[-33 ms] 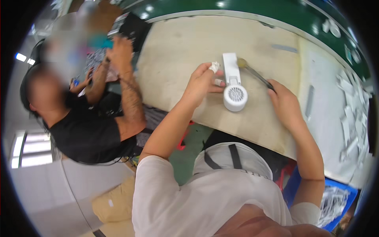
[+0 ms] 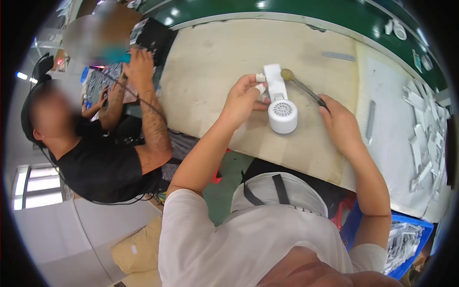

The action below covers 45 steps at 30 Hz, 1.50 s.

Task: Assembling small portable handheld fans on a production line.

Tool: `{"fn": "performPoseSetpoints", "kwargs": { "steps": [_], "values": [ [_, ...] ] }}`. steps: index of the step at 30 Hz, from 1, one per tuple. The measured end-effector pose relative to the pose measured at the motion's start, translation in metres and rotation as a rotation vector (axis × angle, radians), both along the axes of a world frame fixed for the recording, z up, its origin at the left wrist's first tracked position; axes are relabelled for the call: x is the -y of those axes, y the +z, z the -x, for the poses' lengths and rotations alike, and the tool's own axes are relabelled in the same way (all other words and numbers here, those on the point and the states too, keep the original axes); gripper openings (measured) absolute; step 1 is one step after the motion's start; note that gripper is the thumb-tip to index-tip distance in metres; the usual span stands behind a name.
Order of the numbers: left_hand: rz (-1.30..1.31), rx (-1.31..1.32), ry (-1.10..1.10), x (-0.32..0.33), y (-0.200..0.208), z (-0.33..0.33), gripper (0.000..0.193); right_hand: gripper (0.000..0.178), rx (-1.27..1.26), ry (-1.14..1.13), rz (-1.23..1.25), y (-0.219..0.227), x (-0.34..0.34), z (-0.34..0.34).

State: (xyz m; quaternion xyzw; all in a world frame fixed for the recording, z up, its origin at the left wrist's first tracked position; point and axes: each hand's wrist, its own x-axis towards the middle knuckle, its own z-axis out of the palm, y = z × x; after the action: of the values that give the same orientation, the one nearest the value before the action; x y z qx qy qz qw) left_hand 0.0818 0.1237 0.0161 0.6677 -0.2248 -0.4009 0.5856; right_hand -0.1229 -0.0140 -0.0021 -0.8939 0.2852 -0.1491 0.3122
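A white fan-like device [image 2: 283, 117] with a round slotted grille lies on the worktable in front of me. Its flat white arm [image 2: 275, 79] points away from me. Along the left side of that arm is my left hand [image 2: 244, 98], fingers bent and apart, white wraps on some fingertips; whether they touch the device is unclear. My right hand [image 2: 340, 122] is closed around the dark handle of a small mallet [image 2: 306, 88]. The mallet's round yellowish head is close beside the right edge of the arm.
The pale worktable [image 2: 215, 57] carries two grey metal strips, one at the back [image 2: 338, 56] and one to the right [image 2: 371, 119]. Many white parts [image 2: 420, 138] are piled at far right. A blue crate [image 2: 423, 234] stands below. At left, a co-worker [image 2: 105, 162] works beside me.
The whole view has shifted slightly. My left fingers have changed their bend a little beside the arm. The mallet stays in my right hand, near the same spot.
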Motion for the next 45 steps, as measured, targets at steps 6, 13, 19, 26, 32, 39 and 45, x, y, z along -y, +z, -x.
{"fn": "performPoseSetpoints", "kwargs": {
  "steps": [6,13,19,26,32,39,45],
  "values": [
    [0.081,1.229,-0.508,0.032,0.002,-0.022,0.041,0.026,-0.014,-0.056,-0.283,0.007,0.017,0.007],
    [0.096,1.478,-0.888,0.047,-0.001,-0.011,0.048,0.027,0.109,-0.221,-0.357,-0.005,0.035,0.012],
    [-0.058,0.950,-0.579,0.035,-0.002,-0.017,0.054,0.027,0.067,-0.218,-0.459,0.011,0.033,0.010],
    [-0.042,0.665,-0.471,0.028,0.000,-0.010,0.052,0.026,0.115,-0.182,-0.399,0.000,0.035,0.010],
    [-0.059,0.382,-0.427,0.024,0.005,-0.007,0.051,0.027,0.131,-0.149,-0.348,-0.007,0.037,0.011],
    [-0.220,0.617,-0.325,0.003,-0.007,-0.006,0.037,0.031,0.418,-0.273,-0.583,0.021,0.028,0.012],
    [-0.267,0.928,-0.299,-0.001,-0.006,0.002,0.036,0.035,0.291,0.121,-0.242,0.019,0.000,0.010]
  ]
}}
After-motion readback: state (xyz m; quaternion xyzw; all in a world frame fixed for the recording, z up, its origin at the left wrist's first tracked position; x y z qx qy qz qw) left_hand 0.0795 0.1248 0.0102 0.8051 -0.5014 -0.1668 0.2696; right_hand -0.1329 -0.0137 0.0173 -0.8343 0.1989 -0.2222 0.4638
